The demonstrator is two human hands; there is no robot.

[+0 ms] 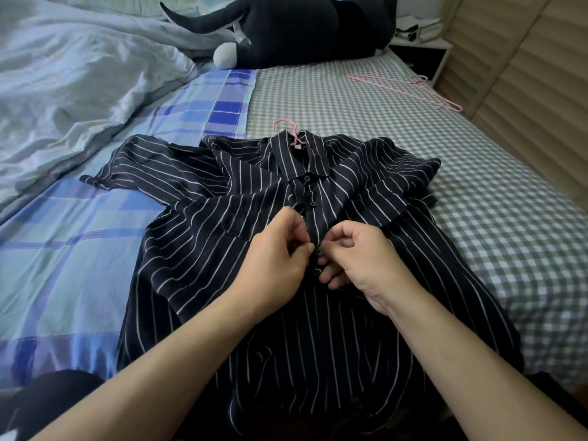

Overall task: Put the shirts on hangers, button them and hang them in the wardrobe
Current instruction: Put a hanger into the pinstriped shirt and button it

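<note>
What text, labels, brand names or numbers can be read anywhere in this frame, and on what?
None can be read.
Striped shirt: a small pale neck tag shows inside the collar, too small to tell whether it bears print.
Items on the nightstand: too blurred to read.

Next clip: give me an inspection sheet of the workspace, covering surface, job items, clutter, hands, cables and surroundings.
Surface: bed with a checked sheet; blue plaid cover on its left half.
Job's things: dark striped shirt lying flat, pink hanger hook out at the collar, top two buttons done; spare pink hangers far right.
Clutter: crumpled duvet; dark plush toy.
Grippers: left hand and right hand both pinch the shirt placket at the third button.
Cables: nothing seen.
Surroundings: slatted door at right; bedside table.
</note>
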